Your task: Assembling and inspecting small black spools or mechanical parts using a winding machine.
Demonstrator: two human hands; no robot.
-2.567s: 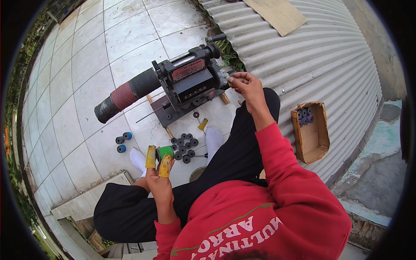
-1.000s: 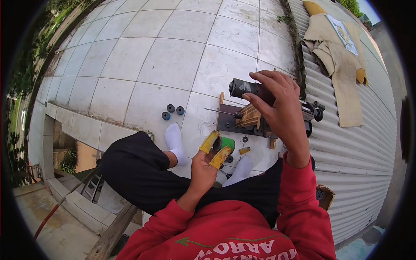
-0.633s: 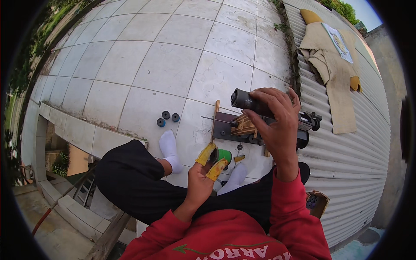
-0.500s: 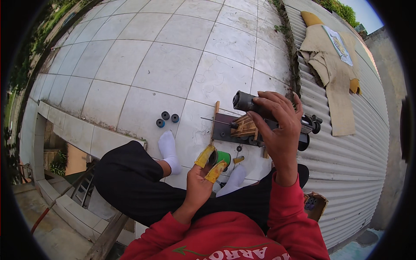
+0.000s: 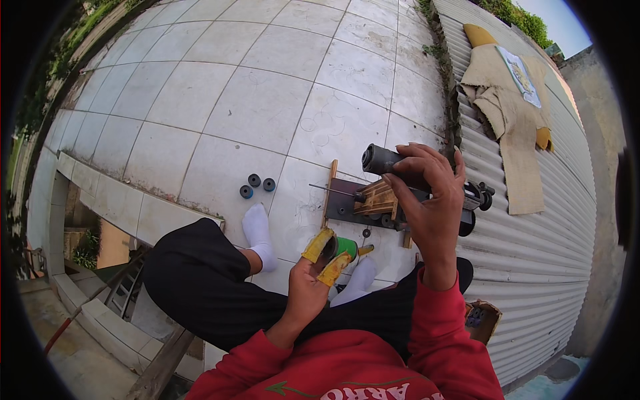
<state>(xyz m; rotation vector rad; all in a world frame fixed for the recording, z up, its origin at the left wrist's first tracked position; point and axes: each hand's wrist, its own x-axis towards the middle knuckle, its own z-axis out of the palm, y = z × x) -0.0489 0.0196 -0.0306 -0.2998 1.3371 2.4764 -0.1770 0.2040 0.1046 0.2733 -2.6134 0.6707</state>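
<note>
Left hand point(image 5: 308, 281) pinches green roller point(image 5: 347, 247), right hand point(image 5: 432, 195) grips dark cylinder point(image 5: 381, 161); likely steadying step, next move needs firm grips.

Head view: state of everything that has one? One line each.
Green spool: held in left hand
Dark cylinder: gripped by right hand, far end hidden
Yellow finger covers: worn on left hand
Three small spools: standing on tiles, grouped
Cardboard box: open, spools inside
Beige cloth: rumpled, lying on corrugated sheet
Dark machine: partly hidden behind right hand
</note>
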